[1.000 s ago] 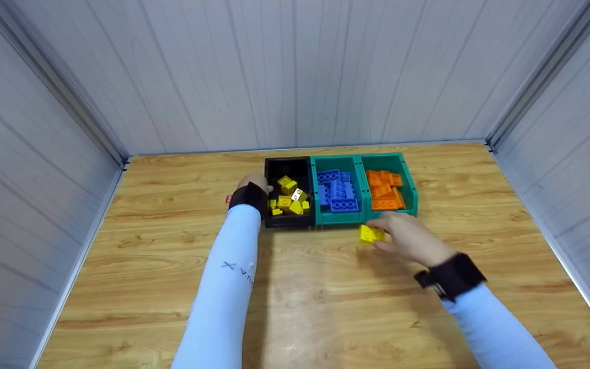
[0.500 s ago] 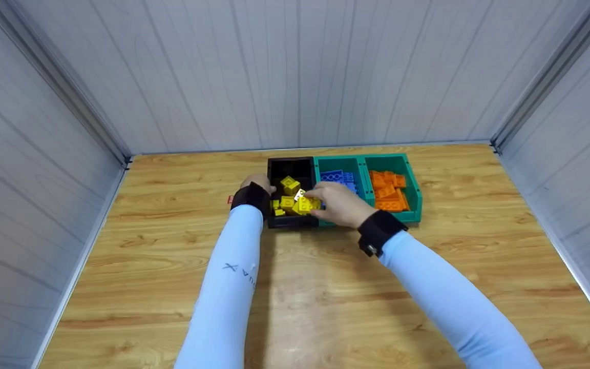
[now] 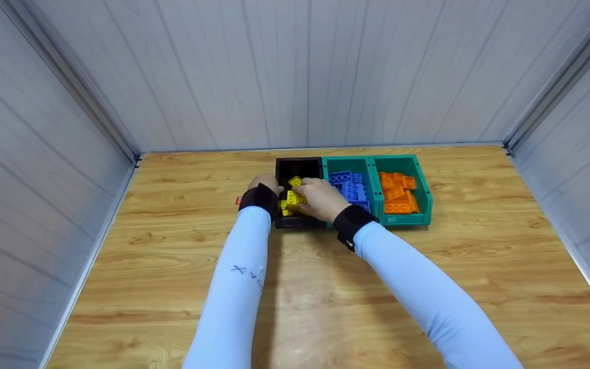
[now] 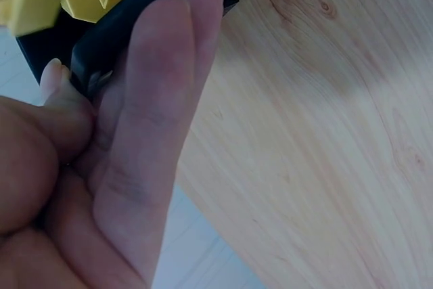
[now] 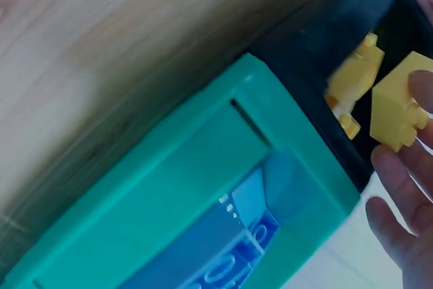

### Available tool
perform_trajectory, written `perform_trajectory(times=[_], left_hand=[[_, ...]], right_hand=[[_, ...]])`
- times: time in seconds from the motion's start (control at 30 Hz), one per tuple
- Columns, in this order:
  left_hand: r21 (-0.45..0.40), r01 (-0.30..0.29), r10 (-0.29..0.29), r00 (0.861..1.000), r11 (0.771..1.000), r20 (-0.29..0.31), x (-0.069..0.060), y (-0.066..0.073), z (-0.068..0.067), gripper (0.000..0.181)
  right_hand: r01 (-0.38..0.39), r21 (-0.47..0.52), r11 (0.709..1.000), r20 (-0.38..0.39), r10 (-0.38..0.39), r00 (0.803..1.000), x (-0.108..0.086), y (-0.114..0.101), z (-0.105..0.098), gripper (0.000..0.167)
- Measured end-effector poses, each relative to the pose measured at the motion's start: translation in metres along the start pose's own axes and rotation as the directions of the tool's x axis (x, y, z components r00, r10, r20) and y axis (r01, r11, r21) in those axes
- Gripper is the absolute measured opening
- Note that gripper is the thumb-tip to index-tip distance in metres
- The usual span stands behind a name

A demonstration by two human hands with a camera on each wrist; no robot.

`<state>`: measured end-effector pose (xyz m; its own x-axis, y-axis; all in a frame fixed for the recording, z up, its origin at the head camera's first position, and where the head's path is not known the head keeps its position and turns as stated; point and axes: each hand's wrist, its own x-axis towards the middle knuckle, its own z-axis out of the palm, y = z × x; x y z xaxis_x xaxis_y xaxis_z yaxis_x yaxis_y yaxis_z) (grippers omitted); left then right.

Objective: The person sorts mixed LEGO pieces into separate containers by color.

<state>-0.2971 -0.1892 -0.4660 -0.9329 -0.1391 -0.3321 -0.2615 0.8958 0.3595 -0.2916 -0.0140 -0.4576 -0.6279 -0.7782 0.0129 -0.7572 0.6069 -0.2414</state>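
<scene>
My left hand [image 3: 266, 181] holds the left side wall of a black bin [image 3: 300, 223], its long fingers along the outside. In the left wrist view the thumb [image 4: 64, 96] lies on the other side of that wall [image 4: 115, 38]. Over the same bin, my right hand [image 3: 321, 199] pinches a yellow toy brick [image 5: 392, 106] between thumb and fingers. Several loose yellow bricks [image 5: 355, 76] lie in the bin below it, partly hidden by the hand in the head view.
Two green bins stand joined to the right of the black one: the middle bin [image 3: 328, 166] has blue bricks [image 3: 351, 188], the right bin [image 3: 424, 205] orange bricks [image 3: 397, 195]. A small red tag [image 3: 238, 200] shows left of the left wrist. A panelled wall [image 3: 305, 77] rises behind.
My right hand has carried the yellow brick leftward from in front of the green bins to over the black bin. The left hand has stayed at the bin's wall. The head view has shifted slightly.
</scene>
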Motion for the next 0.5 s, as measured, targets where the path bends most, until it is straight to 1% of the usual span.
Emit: perform_trajectory(times=[0.07,0.1,0.17,0.2,0.33,0.5], left_hand=[[0.018,-0.015,0.015,1.000,1.000,0.003,0.002,-0.001,0.001,0.029],[0.023,0.014,-0.014,0.999,1.000,0.038,0.000,0.002,-0.001,0.032],[0.024,0.001,-0.002,0.999,1.000,0.033,0.001,0.002,0.000,0.033],[0.028,0.005,-0.006,0.999,1.000,0.047,-0.017,0.012,-0.011,0.033],[0.019,0.003,-0.004,0.999,1.000,0.042,-0.017,0.012,-0.011,0.033],[-0.001,0.009,-0.009,1.000,1.000,0.022,-0.020,0.011,-0.013,0.035]], right_hand=[[0.015,-0.025,1.000,-0.016,-0.015,1.000,0.003,0.001,0.004,0.034],[0.025,-0.032,0.999,-0.024,-0.026,0.999,0.003,0.001,0.005,0.033],[0.043,-0.046,0.998,-0.041,-0.045,0.998,0.003,0.002,0.007,0.030],[0.051,-0.052,0.997,-0.049,-0.053,0.997,0.002,0.003,0.007,0.029],[0.053,-0.055,0.997,-0.061,-0.056,0.997,-0.001,0.004,0.006,0.031],[0.030,-0.033,0.999,-0.084,-0.032,0.996,-0.011,0.003,-0.003,0.032]])
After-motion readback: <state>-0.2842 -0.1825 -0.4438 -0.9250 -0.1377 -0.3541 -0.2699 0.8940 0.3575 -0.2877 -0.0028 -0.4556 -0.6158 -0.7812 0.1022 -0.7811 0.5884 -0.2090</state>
